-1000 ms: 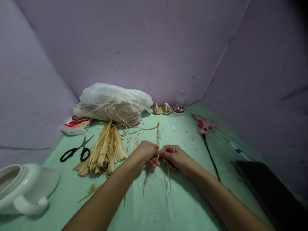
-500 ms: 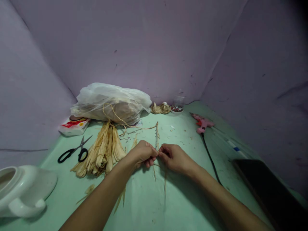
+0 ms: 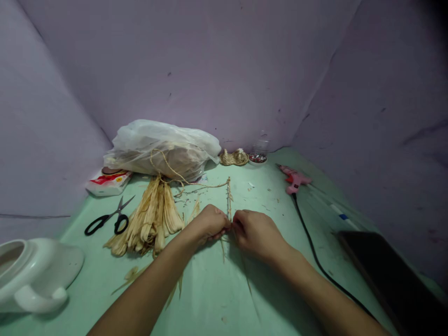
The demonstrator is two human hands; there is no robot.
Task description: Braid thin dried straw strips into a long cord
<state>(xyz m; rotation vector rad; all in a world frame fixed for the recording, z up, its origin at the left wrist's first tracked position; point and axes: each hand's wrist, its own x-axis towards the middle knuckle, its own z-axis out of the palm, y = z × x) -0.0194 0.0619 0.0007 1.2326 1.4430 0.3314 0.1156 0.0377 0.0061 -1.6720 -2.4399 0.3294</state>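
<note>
A thin straw-coloured twisted cord [image 3: 229,199] runs down the green tabletop from a small fixed point at its top to my fingertips. My left hand [image 3: 213,222] pinches its lower end from the left. From the right, my right hand [image 3: 255,232] is closed on the same end, thumb and forefinger together, nearly touching the left fingertips. Loose fibre strands [image 3: 250,287] trail below both hands. Exactly how the strands cross between the fingertips is hidden. Left of my hands lies a tied bundle of dried husk strips [image 3: 154,214].
Black-handled scissors [image 3: 121,217] lie left of the bundle, near a white ceramic pot [image 3: 38,275]. A plastic bag [image 3: 164,144] and small woven slippers [image 3: 234,157] stand along the wall. Rightward are a pink glue gun [image 3: 297,179], its cord, and a dark flat device [image 3: 388,275].
My fingertips have drawn closer together at the cord's lower end, and the left fingers have curled in. The strand hanging under my right hand has swung to the right.
</note>
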